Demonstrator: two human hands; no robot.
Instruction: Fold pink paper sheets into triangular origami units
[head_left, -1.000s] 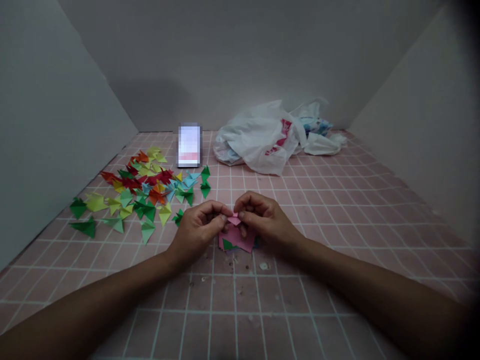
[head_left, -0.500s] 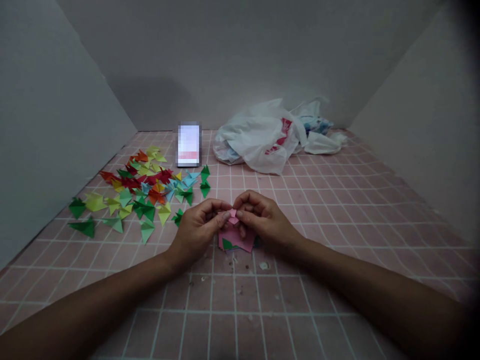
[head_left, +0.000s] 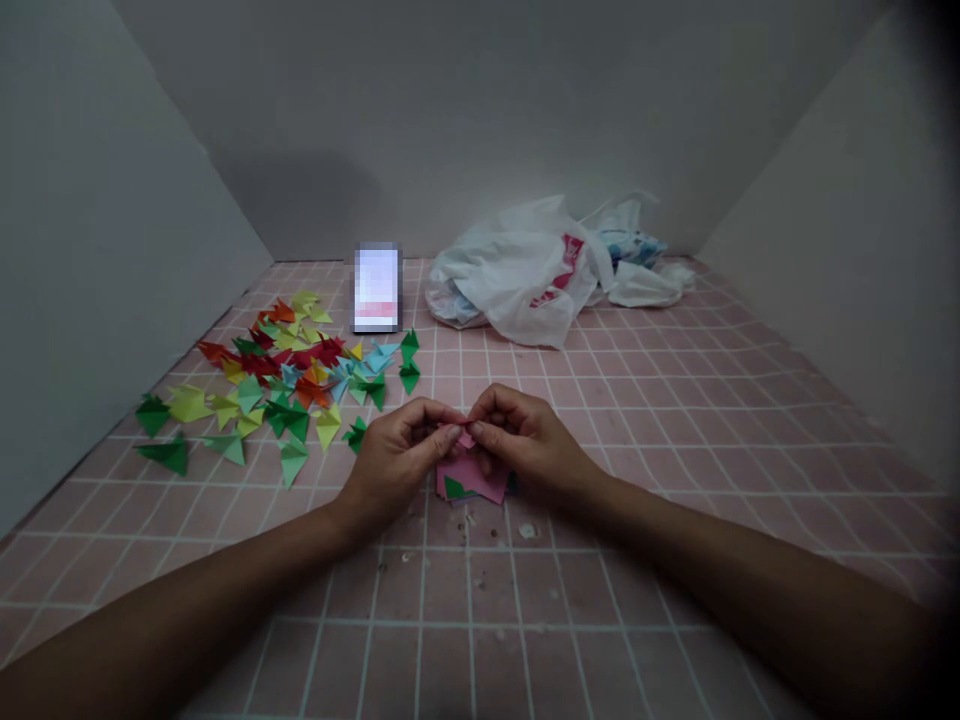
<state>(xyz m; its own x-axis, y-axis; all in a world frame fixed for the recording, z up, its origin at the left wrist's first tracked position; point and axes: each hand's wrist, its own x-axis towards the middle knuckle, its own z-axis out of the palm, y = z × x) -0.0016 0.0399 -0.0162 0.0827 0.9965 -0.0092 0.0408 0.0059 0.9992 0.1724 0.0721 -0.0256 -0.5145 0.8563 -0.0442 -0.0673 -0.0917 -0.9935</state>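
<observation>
Between my two hands is a small folded piece of pink origami paper point(head_left: 465, 438), mostly covered by fingers. My left hand point(head_left: 401, 455) pinches its left side between thumb and index finger. On the other side, my right hand point(head_left: 521, 435) grips it the same way, fingertips nearly meeting those of the left. Just beneath lies a stack of square paper sheets point(head_left: 480, 480), pink on top, with a green corner point(head_left: 455, 488) showing at the front. To the left, several folded paper cranes point(head_left: 285, 415) in green, yellow, red, orange and light blue are spread over the surface.
A lit phone point(head_left: 376, 288) with a blurred screen stands behind the cranes. White plastic bags point(head_left: 517, 270), one with red print, lie crumpled near the back wall. Pale walls enclose the pink gridded surface point(head_left: 675, 430). Small worn spots point(head_left: 529, 530) mark it in front of the stack.
The fingertips have drawn closer together over the folded pink paper, and less of it shows now. Both hands stay in nearly the same place; the cranes, phone and bags are unmoved.
</observation>
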